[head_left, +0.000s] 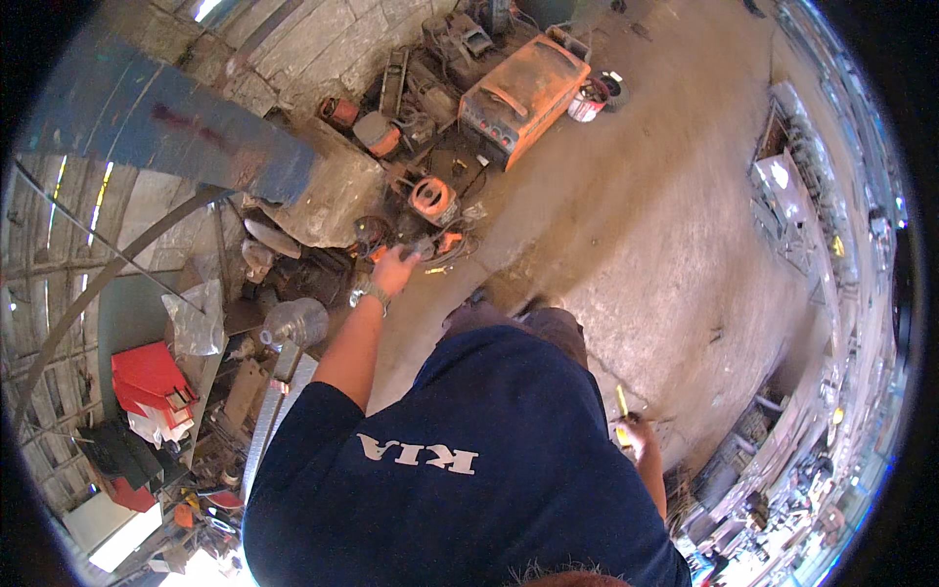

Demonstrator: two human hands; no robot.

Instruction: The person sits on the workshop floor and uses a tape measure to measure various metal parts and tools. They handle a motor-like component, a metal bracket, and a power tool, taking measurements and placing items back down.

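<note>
My left arm reaches forward with a watch at the wrist. My left hand (393,271) is over a cluster of orange and dark tools on the floor. Its fingertips are beside a small orange power tool (449,243); they blur into the grey shapes there, so whether they grip anything is unclear. Low at my right side, my right hand (638,433) is closed around a small yellow thing that looks like a tape measure (623,436). A short yellow strip (621,399) sticks out beyond it. The fingers' undersides are hidden.
Ahead stands a large orange machine (525,96) beside a white-and-red bucket (588,101). Another orange tool (433,199) lies nearer. At left are a blue beam (166,127), a clear plastic jug (296,323) and a red box (152,382). Metal pieces (787,186) line the right side.
</note>
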